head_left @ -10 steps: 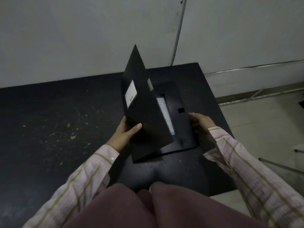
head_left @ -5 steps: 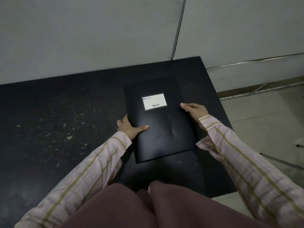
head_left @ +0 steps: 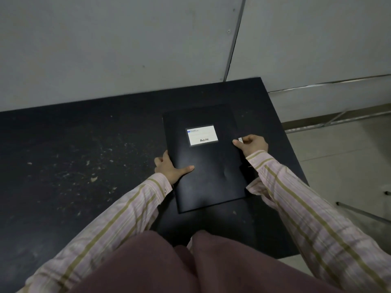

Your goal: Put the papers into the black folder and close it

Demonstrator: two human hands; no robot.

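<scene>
Now the black folder (head_left: 206,159) is lying closed and flat on the dark, scuffed counter (head_left: 84,166), white label (head_left: 202,135) up. The left hand (head_left: 169,168) is gripping its spine edge, thumb on the matte cover; the right hand (head_left: 251,144) is pinching the opening edge. Seemingly only releasing is left. No papers are showing.

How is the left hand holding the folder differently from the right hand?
The left hand grips the black folder at its left edge, lower down; the right hand grips the right edge, higher up, level with the white label. The left hand's thumb lies stretched flat across the cover; the right hand looks curled, with only its thumb tip on the cover. Both hands hold the closed folder, which lies flat on the dark table.
</scene>
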